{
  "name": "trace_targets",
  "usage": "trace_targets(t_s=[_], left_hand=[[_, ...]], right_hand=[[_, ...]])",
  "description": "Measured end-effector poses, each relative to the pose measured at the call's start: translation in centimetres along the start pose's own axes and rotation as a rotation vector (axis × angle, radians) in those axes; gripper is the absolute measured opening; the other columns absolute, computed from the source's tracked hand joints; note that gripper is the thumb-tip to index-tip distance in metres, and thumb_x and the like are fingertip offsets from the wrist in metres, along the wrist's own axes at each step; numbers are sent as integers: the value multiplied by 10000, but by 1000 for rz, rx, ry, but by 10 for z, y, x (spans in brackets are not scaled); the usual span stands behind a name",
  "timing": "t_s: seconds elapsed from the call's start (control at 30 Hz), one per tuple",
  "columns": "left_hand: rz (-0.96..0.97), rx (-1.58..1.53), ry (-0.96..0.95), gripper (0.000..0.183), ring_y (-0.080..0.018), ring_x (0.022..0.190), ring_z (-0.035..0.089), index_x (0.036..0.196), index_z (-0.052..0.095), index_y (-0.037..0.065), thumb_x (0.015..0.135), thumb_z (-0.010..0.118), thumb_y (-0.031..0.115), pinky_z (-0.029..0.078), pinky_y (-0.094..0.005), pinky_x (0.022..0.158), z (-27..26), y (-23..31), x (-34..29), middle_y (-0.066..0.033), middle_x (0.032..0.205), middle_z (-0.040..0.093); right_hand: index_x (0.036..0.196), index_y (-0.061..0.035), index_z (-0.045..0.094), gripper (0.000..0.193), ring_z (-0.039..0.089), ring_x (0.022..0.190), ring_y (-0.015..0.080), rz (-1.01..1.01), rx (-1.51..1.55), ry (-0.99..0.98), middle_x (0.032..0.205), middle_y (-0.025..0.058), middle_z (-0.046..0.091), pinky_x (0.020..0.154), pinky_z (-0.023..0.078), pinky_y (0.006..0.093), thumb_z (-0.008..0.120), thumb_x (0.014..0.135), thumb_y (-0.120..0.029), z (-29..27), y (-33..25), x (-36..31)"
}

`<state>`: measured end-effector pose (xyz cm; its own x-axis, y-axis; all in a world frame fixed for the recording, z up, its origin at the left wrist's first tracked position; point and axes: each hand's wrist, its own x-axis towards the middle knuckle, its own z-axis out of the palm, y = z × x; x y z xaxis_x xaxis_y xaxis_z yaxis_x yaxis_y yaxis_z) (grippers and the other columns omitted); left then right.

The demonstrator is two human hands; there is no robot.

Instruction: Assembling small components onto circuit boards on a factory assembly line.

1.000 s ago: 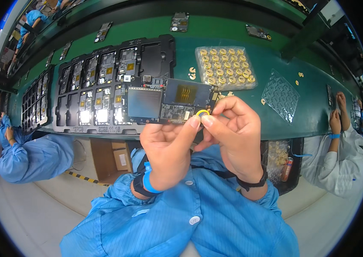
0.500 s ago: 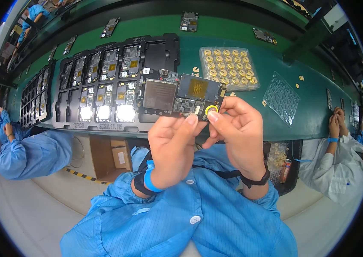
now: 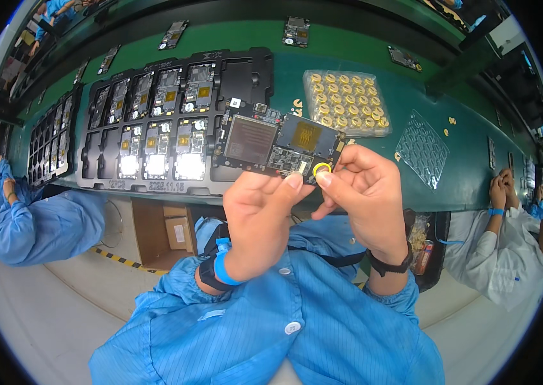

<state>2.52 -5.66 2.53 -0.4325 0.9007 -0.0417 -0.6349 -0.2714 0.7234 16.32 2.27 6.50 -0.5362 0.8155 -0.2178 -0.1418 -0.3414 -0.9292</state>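
Observation:
A circuit board (image 3: 250, 140) with two large chips, one silver-grey and one dark with a copper-coloured patch, is held up tilted above the table's near edge. My left hand (image 3: 265, 205) grips its lower edge, thumb on the front and fingers behind. At the board's lower right corner sits a round button cell (image 3: 322, 169) with a yellow rim. The thumb of my right hand (image 3: 367, 196) presses on this cell, while its other fingers curl beside and behind the corner, partly hidden.
A black tray (image 3: 101, 182) with several circuit boards lies left, a second tray (image 3: 35, 172) beyond it. Behind my right hand stands a clear blister tray (image 3: 348, 131) of yellow-rimmed cells, beside an unfilled clear tray (image 3: 420, 151). Loose boards (image 3: 296, 32) line the back. Co-workers sit both sides.
The whole view has shifted slightly. Both hands and the board sit a little further right in the picture, with the same grip. My right thumb stays at the yellow-rimmed cell.

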Motion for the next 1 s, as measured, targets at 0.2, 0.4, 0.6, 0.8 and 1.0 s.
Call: trace_targets(t_s=[0.2, 0.4, 0.6, 0.8, 1.0], left_hand=[[-4, 151, -38, 187, -235, 1023, 733, 1191, 642, -84, 1016, 599, -37, 610, -379, 940, -6, -6, 3, -187, 1107, 741], [-108, 111, -159, 310, -257, 1225, 650, 1341, 553, -75, 1036, 559, -18, 526, -424, 1076, -1, -5, 34, -194, 1314, 670], [-258, 430, -382, 482, -275, 1346, 591, 1447, 518, -69, 993, 663, 2, 480, -364, 1131, -11, 15, 98, -176, 1441, 598], [-236, 636, -346, 406, -252, 1268, 642, 1381, 599, -15, 982, 668, 15, 557, -359, 1022, -16, 21, 122, -187, 1322, 683], [-251, 610, -296, 327, -212, 1256, 652, 1335, 631, -37, 1013, 652, 11, 529, -342, 1075, -67, 44, 92, -140, 1319, 690]], right_hand=[[981, 27, 591, 135, 689, 703, 118, 47, 15, 33, 838, 76, 687, 637, 650, 303, 701, 1006, -48, -5, 0, 3], [995, 22, 623, 151, 672, 699, 109, -53, -16, 45, 800, 56, 659, 663, 650, 302, 688, 1031, -109, -14, 6, 18], [927, -48, 640, 199, 669, 703, 136, -228, -182, 35, 820, 47, 670, 693, 569, 294, 660, 1059, -196, -96, -42, 137], [993, 35, 646, 123, 625, 683, 176, -50, -93, 514, 846, 66, 630, 611, 579, 323, 698, 1022, -73, -232, -52, 329], [873, 87, 723, 346, 762, 703, 313, 47, -1129, 664, 787, 209, 750, 631, 629, 438, 812, 928, -243, -210, -50, 325]])
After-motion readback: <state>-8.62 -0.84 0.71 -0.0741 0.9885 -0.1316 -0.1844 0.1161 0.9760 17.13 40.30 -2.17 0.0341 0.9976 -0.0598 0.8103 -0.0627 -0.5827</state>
